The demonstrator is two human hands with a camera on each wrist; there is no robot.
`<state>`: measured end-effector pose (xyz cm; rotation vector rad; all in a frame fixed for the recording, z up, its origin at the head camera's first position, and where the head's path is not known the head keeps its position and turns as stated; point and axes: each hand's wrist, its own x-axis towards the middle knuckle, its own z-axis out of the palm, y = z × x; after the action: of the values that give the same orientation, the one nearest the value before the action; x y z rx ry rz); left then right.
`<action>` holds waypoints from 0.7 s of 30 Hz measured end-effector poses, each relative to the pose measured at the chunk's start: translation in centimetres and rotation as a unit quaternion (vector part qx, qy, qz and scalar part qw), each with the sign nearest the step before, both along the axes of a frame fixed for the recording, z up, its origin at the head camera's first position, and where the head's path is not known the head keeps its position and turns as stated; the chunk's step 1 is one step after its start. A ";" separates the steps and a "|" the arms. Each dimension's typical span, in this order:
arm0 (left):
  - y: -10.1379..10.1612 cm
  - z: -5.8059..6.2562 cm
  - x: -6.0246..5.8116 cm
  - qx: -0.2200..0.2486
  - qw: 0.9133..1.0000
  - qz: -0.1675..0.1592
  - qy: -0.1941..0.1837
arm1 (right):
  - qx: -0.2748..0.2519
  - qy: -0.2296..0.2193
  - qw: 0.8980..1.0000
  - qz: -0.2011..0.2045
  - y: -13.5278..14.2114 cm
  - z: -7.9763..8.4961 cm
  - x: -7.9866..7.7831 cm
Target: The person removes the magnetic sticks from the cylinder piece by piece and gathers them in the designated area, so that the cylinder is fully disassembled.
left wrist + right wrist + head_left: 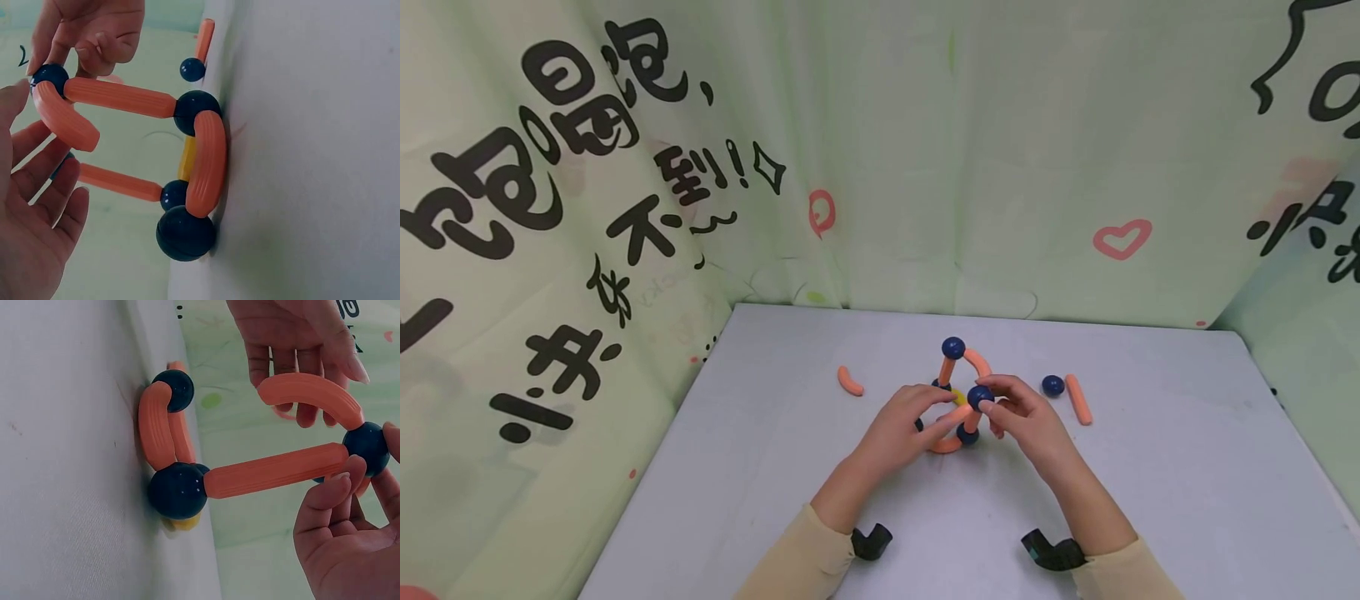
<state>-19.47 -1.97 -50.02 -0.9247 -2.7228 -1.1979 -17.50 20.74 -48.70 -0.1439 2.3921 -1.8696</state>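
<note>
A frame of orange rods and dark blue balls stands on the table. My right hand (1018, 412) pinches its upper front ball (367, 450) between thumb and fingers. From that ball a straight orange rod (275, 470) runs down to a lower ball (178, 490). A curved orange rod (312, 394) sticks out from the same upper ball towards my left hand (902, 425). The left fingers are spread loosely behind this rod, and the left thumb lies close to the ball; firm contact cannot be made out. A yellow rod (187, 159) shows low in the frame, partly hidden.
A loose blue ball (1053, 386) and a straight orange rod (1078, 400) lie to the right on the white table (1187, 467). One short curved orange rod (850, 381) lies to the left. Printed curtains (895, 167) hang around the table.
</note>
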 end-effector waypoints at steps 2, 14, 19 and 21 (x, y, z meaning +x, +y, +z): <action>0.3 0.2 0.0 -0.003 1.000 -0.001 -0.001 | 0.001 -0.001 1.000 -0.001 0.0 0.0 0.0; 1.4 0.5 -0.4 -0.007 1.000 0.003 0.011 | 0.003 -0.003 1.000 -0.006 -0.2 0.0 0.0; 1.6 0.6 -0.4 -0.007 1.000 0.005 0.029 | -0.003 -0.004 1.000 -0.006 -0.2 -0.1 0.0; 1.6 0.6 -0.4 -0.007 0.999 0.006 0.033 | -0.005 -0.002 1.000 -0.005 -0.2 -0.1 0.0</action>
<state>-19.87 -0.34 -49.38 -0.9306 -2.6845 -1.1265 -17.46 20.52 -48.78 -0.1292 2.3853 -1.8838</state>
